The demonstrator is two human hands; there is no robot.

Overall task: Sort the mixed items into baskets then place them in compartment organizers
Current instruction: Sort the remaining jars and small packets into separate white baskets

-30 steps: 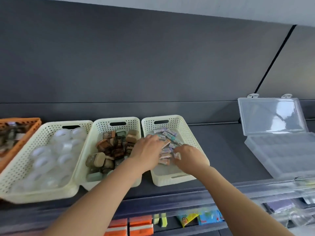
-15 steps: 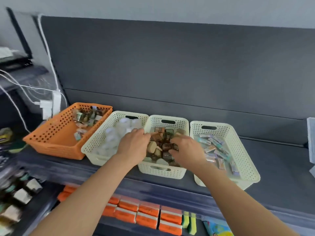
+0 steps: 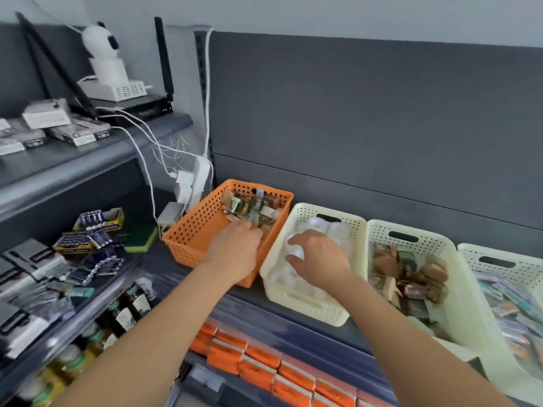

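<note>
L hand: L hand (image 3: 235, 254) is palm down inside the orange basket (image 3: 191, 239). Its fingertips are buried in the mixed items (image 3: 249, 207) at its 12 o'clock, so can't tell if it has hold of anything.
R hand: R hand (image 3: 320, 259) is over the 1st cream basket (image 3: 296, 301). Fingers are spread and loosely bent with nothing gripped, just above or brushing the white round pieces (image 3: 317, 223).
Change: 1 s ago both hands were in the far cream basket w/ the pastel packets (image 3: 505, 304). Half a sec ago they were in the brown-block one. Now they're at the left end of the row, and the view has swung left w/ them.
Meaning: prob. back at the unsorted stock, so sorting isn't finished. The orange basket has pieces left, and the organizer stage looks some way off.
Arms: both forearms reach fwd from 6 o'clock, roughly parallel. L wrist drops over the orange rim, R wrist stays level.
Outward: 2nd cream basket (image 3: 379, 230) w/ brown blocks (image 3: 411, 277) sits at R hand's 3 o'clock. 3rd cream basket (image 3: 529, 259) lies beyond it. All 4 sit side by side on the dark shelf (image 3: 252, 301).
Organizer: not in view now.
</note>
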